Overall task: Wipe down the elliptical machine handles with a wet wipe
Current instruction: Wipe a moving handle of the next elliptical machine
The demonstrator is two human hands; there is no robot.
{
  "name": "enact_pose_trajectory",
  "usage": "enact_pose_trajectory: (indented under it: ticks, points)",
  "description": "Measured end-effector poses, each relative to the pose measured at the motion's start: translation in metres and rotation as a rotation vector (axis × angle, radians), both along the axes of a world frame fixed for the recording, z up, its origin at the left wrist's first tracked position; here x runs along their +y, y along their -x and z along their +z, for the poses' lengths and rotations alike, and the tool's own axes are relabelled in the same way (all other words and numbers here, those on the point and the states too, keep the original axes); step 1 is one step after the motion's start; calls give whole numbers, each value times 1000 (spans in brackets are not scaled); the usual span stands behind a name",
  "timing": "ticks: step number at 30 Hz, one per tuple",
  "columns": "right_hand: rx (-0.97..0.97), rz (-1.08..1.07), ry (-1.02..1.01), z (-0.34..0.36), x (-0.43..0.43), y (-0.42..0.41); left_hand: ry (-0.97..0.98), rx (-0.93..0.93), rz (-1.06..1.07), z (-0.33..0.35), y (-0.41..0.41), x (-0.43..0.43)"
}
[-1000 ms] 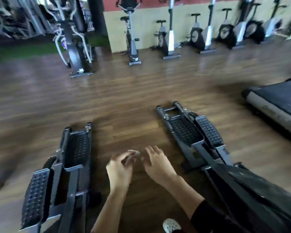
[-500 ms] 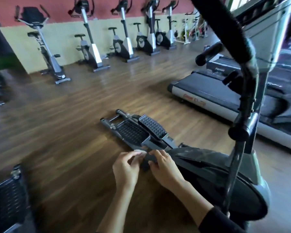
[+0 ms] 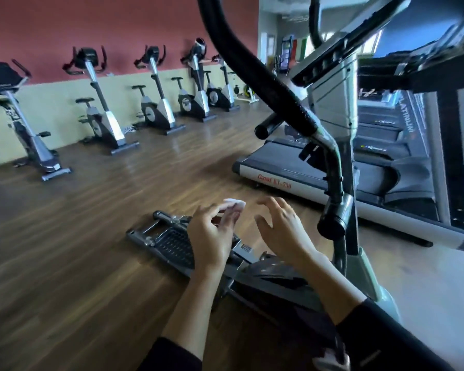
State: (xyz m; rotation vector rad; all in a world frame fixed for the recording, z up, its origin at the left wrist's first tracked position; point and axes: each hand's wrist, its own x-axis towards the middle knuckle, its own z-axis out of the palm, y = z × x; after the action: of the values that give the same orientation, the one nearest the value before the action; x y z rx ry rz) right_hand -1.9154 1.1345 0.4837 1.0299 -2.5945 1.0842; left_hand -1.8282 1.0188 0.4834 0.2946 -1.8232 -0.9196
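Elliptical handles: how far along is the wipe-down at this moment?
Done: nothing clearly wiped. In hand: the left hand pinches the wet wipe; the right hand holds nothing beside it. Left: both hands sit below the black handle, not touching it, so the handles are still to do.

Wooden floor (image 3: 78, 236), red-and-cream wall (image 3: 65, 36), exercise bikes (image 3: 102, 121), treadmill (image 3: 292, 167).

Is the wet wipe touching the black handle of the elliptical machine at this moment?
No, the left hand holds the wet wipe low in front of the person, clearly apart from the black handle.
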Motion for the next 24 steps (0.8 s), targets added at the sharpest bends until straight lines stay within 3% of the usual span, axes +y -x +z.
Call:
enact_pose_trajectory:
  ticks: [11,16,24]
  points:
    - [306,-163,395,129,9,49,37,305,20,116,63,-6]
    - [325,-69,322,177,-17,79,-10,310,114,143,99,-22]
    - [167,261,238,229,-54,122,2,421,321,179,143,-42]
